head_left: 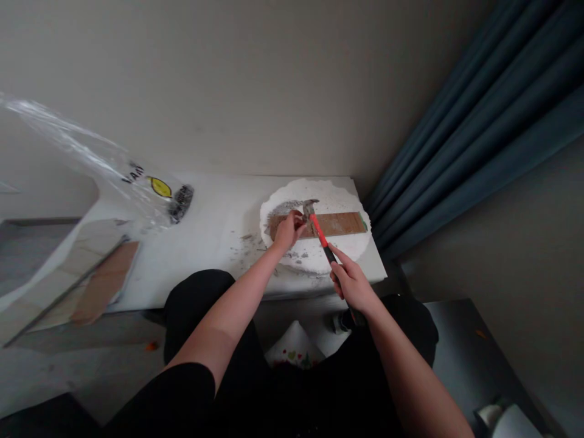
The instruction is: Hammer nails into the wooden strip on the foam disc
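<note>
My right hand (352, 281) is wrapped round the black and red handle of a hammer (320, 231). The hammer's grey metal head is over a long brown board (340, 224). My left hand (289, 231) is on the board's left part, fingers closed together close beside the hammer head. Whatever those fingers pinch is too small to make out. Under the board lies a round white slab with a ragged edge (314, 261). Dark grey crumbs (287, 208) are scattered over the slab's left side and onto the table.
The white table (205, 243) stands against a grey wall. At left are a clear plastic bag with a yellow mark (159, 187), a brown board piece (107, 283) and pale boards (55, 286). A blue curtain (447, 134) hangs at right. Below is a white patterned bag (295, 344).
</note>
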Demonstrator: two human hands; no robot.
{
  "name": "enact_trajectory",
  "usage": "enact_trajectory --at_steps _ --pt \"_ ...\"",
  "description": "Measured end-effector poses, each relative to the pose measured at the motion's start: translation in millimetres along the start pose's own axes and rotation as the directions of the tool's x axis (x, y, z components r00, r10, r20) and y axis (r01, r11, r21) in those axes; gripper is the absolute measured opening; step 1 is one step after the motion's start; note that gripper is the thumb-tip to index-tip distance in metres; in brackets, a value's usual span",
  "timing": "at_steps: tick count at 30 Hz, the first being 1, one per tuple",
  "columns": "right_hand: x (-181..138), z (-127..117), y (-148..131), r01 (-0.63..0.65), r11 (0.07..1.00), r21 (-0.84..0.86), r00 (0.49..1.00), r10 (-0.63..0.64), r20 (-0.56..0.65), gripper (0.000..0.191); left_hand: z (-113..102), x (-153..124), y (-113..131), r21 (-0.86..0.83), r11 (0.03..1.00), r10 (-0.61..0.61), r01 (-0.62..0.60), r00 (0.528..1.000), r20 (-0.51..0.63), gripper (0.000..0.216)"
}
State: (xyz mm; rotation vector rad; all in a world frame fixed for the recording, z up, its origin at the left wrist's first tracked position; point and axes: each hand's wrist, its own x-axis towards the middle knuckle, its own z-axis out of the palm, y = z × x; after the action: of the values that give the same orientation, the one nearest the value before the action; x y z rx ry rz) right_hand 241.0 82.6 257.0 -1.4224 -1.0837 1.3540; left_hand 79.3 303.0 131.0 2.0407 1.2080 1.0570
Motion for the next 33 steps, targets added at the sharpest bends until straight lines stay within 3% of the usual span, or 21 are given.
enact_trajectory --at_steps 12,25,29,33 --pt "5.8 2.9 8.3 0.083 0.993 -0.087 0.997 -0.082 0.011 0.065 0.9 0.0 -3.0 -0.001 1.0 0.003 -0.003 1.0 0.008 0.037" --pt "2.7 3.7 3.3 0.024 1.0 -0.02 0.999 -0.023 0.027 0.066 -3.1 -1.9 5.7 0.038 0.999 -0.017 0.016 1.0 0.024 0.043" --pt "1.7 3.6 2.4 0.056 0.998 0.002 0.998 -0.057 0.007 0.066 -3.8 -2.0 7.2 0.046 0.999 -0.027 0.025 0.999 0.047 0.041" --pt "0.9 4.7 3.3 -0.005 1.0 -0.002 1.0 0.005 0.013 0.065 -2.0 -1.3 5.2 0.049 0.998 -0.046 0.045 0.999 0.029 0.046"
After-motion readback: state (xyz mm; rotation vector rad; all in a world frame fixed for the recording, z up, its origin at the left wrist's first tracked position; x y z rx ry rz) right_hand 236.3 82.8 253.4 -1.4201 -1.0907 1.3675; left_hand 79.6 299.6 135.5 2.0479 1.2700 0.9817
